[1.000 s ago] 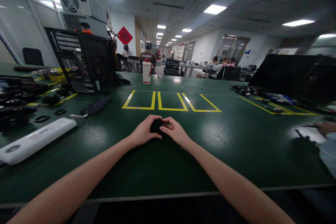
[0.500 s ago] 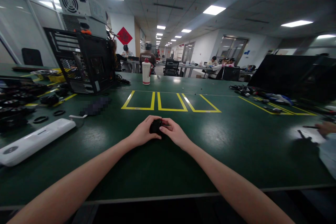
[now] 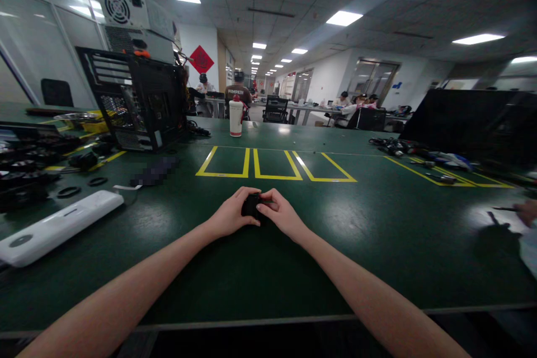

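A small black rounded object (image 3: 250, 206) is held between both hands, low over the green table (image 3: 235, 285); its exact kind is hidden by fingers and shadow. My left hand (image 3: 231, 213) curls round its left side, thumb below and fingers above. From the right, my right hand (image 3: 280, 212) pinches at its edge, thumb and fingertips close together. Both hands are closed on the object. Just beyond them, yellow tape outlines (image 3: 277, 178) mark the table top.
To the left lie a white bar-shaped device (image 3: 62, 226) and black rings (image 3: 69, 192). A black computer case (image 3: 138, 98) stands behind them. A white bottle (image 3: 236, 118) is at the back. At right are a dark monitor (image 3: 465, 126), cables and another person's hand (image 3: 526, 212).
The view has shifted slightly. Both hands stay on the black object, which looks slightly turned between the fingers. The other person's hand at right has moved a little toward the edge.
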Demonstrator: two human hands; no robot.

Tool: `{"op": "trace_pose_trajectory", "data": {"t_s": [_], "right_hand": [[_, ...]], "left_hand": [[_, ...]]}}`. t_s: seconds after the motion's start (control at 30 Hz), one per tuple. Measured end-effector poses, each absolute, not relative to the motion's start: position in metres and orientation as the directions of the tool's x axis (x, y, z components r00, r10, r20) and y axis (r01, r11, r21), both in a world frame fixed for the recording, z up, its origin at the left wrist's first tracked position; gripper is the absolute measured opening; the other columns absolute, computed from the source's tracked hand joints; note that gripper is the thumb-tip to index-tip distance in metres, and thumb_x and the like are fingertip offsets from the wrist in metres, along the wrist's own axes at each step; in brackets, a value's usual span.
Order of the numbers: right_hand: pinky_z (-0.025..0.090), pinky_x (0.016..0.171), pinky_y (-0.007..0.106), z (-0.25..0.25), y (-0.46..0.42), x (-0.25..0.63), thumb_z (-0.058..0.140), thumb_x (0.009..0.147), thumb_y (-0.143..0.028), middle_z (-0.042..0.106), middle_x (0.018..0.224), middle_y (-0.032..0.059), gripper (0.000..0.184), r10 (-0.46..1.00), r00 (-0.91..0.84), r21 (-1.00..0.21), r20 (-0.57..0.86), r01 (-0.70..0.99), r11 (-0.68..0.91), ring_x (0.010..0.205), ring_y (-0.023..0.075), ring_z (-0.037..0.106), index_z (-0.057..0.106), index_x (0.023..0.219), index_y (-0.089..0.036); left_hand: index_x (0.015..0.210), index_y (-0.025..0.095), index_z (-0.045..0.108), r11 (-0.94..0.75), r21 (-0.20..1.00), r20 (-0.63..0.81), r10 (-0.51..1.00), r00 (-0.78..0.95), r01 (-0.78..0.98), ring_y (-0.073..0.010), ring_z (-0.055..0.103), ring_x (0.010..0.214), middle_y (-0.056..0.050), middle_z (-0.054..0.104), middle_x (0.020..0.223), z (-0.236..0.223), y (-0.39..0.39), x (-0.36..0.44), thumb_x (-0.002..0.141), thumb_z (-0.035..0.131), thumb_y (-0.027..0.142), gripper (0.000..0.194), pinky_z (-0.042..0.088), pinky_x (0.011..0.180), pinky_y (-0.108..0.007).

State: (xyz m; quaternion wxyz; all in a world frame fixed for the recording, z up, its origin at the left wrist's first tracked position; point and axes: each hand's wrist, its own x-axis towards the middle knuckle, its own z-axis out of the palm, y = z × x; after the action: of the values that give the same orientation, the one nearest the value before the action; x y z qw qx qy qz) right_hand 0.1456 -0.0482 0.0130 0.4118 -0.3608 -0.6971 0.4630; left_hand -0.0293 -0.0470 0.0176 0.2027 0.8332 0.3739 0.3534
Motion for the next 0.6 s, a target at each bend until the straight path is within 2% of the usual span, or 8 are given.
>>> {"op": "trace_pose_trajectory", "data": {"t_s": [0.27,0.5,0.6], "right_hand": [[0.045,0.08,0.034,0.0153,-0.0531,0.146,0.056,0.073,-0.026,0.054,0.097,0.0017,0.022,0.878,-0.4,-0.941,0.263,0.097,0.325,0.094,0.0178,0.056,0.047,0.092,-0.021],[0.043,0.085,0.035,0.015,-0.0508,0.1435,0.052,0.076,-0.025,0.054,0.09,0.0011,0.012,0.889,-0.338,-0.921,0.309,0.128,0.368,0.093,0.0163,0.055,0.051,0.086,-0.019],[0.041,0.088,0.035,0.0136,-0.0481,0.1444,0.054,0.074,-0.023,0.055,0.096,0.002,0.017,0.891,-0.342,-0.927,0.3,0.117,0.356,0.097,0.0166,0.054,0.051,0.091,-0.02]], "left_hand": [[0.116,0.025,0.038,-0.629,0.61,0.432,0.774,0.464,0.481,-0.0231,0.048,0.103,-0.005,0.047,0.112,0.016,-0.0455,-0.0283,0.06,0.071,0.026,0.065,0.041,0.085,-0.039],[0.115,0.025,0.039,-0.617,0.61,0.422,0.784,0.455,0.497,-0.0232,0.048,0.102,-0.005,0.046,0.112,0.0164,-0.0467,-0.028,0.059,0.071,0.027,0.064,0.041,0.086,-0.039],[0.115,0.025,0.039,-0.622,0.603,0.432,0.781,0.451,0.501,-0.0225,0.048,0.102,-0.004,0.047,0.111,0.0156,-0.0462,-0.0275,0.06,0.071,0.027,0.064,0.042,0.085,-0.038]]}}
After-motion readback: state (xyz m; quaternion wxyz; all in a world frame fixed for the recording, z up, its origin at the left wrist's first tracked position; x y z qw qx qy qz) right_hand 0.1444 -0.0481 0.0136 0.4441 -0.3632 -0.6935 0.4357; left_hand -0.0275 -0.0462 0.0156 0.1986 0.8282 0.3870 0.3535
